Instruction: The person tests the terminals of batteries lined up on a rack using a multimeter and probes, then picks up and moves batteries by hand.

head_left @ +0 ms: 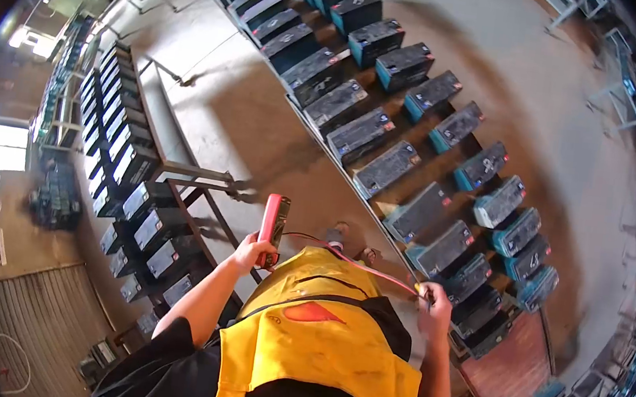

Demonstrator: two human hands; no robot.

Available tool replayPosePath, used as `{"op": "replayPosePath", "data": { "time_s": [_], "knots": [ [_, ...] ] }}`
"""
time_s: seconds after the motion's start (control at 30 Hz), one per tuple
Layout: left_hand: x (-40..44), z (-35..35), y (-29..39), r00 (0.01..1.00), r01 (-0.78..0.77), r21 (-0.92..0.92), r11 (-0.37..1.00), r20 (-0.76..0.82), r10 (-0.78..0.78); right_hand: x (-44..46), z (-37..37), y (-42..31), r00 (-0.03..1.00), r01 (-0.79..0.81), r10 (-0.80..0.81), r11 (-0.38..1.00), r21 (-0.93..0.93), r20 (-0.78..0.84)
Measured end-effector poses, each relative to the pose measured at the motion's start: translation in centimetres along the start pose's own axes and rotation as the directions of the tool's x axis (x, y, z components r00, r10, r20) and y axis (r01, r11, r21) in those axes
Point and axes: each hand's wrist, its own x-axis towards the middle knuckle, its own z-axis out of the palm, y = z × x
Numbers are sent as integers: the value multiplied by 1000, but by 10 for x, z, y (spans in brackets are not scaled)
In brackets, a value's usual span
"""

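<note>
My left hand is closed around a red multimeter, held upright in front of the yellow apron. A red test lead runs from the meter's side across the apron to my right hand. That hand is closed on the lead's probe end, which is mostly hidden by the fingers. Just beyond my right hand stand black batteries with teal lower sides, the nearest battery close to the fingers but apart from them.
Batteries stand in two long rows on a low bench running away to the upper left. More batteries fill a rack at left. Other racks line the right side. A brick-red panel lies at lower right.
</note>
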Motion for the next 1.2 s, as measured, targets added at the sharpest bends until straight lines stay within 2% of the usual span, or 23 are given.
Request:
{"op": "replayPosePath", "data": {
  "time_s": [0.07, 0.13, 0.17, 0.2, 0.3, 0.4, 0.53, 0.67, 0.83, 0.93, 1.0, 1.07, 1.13, 1.2],
  "knots": [
    [-22, -10, 4, 998, -66, -58, 996, -25, 64, 41, 2, -12, 991, 36, -52, 992, 125, 126],
    [-31, -24, 11, 990, -141, -67, 988, -22, 140, 79, 8, -70, 988, 96, -113, 984, 152, 107],
    [-33, -30, 15, 983, -183, -107, 977, -39, 179, 97, 15, -84, 985, 94, -111, 987, 132, 135],
    [-39, -30, 26, 979, -202, -151, 968, -60, 195, 115, 27, -82, 981, 100, -129, 976, 193, 145],
    [-34, -53, 47, 955, -291, -291, 912, -26, 296, 159, 66, -118, 986, -15, -39, 949, 316, 162],
    [-23, -82, 79, 926, -361, -359, 860, -30, 376, 197, 119, -157, 984, -44, -51, 863, 503, 173],
    [-15, -150, 133, 903, -419, -315, 851, -46, 427, 239, 202, -211, 977, -194, 119, 835, 515, 174],
    [-18, -228, 175, 888, -454, -339, 824, -97, 449, 279, 279, -262, 976, -185, 81, 797, 574, 202],
    [-17, -288, 239, 857, -513, -361, 779, -157, 492, 329, 324, -307, 987, -129, 60, 855, 502, 151],
    [-1, -298, 267, 850, -526, -408, 746, -224, 476, 359, 330, -328, 987, -150, 105, 868, 473, 121],
    [15, -304, 282, 857, -512, -400, 760, -170, 487, 381, 333, -335, 993, -112, 84, 878, 465, 81],
    [32, -307, 296, 867, -490, -412, 768, -142, 477, 403, 338, -342, 990, -140, 122, 859, 492, 68],
    [48, -300, 321, 829, -558, -380, 738, -203, 522, 427, 345, -353, 993, -112, 113, 864, 491, 28],
    [56, -311, 350, 872, -484, -348, 803, -117, 475, 451, 359, -357, 993, -99, 120, 822, 560, -1]
  ]
}}
